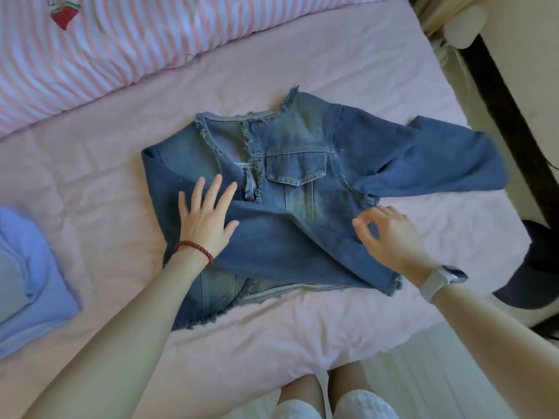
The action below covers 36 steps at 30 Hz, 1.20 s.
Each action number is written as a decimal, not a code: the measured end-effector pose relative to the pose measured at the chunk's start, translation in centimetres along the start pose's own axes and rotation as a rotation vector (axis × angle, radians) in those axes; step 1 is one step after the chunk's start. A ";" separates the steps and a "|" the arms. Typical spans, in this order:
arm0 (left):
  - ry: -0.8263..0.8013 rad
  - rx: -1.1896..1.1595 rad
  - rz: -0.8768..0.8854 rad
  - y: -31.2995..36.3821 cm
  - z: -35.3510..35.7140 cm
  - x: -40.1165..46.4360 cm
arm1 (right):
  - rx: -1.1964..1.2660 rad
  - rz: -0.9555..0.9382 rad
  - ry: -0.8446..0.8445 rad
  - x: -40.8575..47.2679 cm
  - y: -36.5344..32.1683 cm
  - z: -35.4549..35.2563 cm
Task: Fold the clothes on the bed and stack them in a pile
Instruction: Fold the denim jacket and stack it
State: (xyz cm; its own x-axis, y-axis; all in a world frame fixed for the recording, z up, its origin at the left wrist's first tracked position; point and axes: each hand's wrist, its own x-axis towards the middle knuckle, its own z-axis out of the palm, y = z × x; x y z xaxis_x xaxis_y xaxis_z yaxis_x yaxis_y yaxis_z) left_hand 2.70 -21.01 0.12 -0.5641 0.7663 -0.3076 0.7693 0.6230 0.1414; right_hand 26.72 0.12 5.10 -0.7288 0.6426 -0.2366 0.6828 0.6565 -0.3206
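Note:
A blue denim jacket (299, 164) with frayed edges lies face up in the middle of the pink bed sheet (99, 182). Its left sleeve is folded across the lower front, the cuff ending near the right side; its other sleeve stretches out to the right. My left hand (208, 219) presses flat with spread fingers on the folded sleeve near the jacket's left shoulder. My right hand (390, 234) hovers over the jacket's right side, fingers loosely curled, holding nothing. A folded light-blue garment (27, 282) lies at the left edge of the bed.
A pink-and-white striped duvet (127, 43) runs along the far side of the bed. A dark gap and a pale wall border the bed on the right. A dark and white object (541, 273) sits at the bed's right corner. My legs stand at the near edge.

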 end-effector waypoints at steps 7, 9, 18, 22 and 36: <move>-0.210 -0.163 0.073 0.8 -1.8 4.7 | -0.383 0.001 -0.383 -4.5 -0.1 5.0; -0.185 -0.274 0.060 0.7 -2.9 4.1 | -0.274 0.124 -0.249 -4.2 1.3 5.1; 0.274 -0.329 -0.012 1.2 -8.1 5.6 | 0.475 0.317 0.250 3.2 2.9 -4.5; 0.220 -0.309 -0.187 2.5 -7.8 8.4 | 0.204 0.464 0.301 9.5 2.5 -5.6; -0.342 -0.048 -0.421 -4.1 2.2 -2.7 | -0.288 -0.046 -0.384 5.9 -2.0 5.8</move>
State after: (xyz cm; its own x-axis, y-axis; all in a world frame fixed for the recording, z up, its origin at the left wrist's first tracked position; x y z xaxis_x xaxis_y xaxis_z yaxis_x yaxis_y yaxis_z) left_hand 1.70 -25.99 -1.68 -0.6845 0.3596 -0.6342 0.4791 0.8775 -0.0196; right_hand 20.78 0.27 -0.93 -0.6877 0.4537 -0.5668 0.5961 0.7985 -0.0841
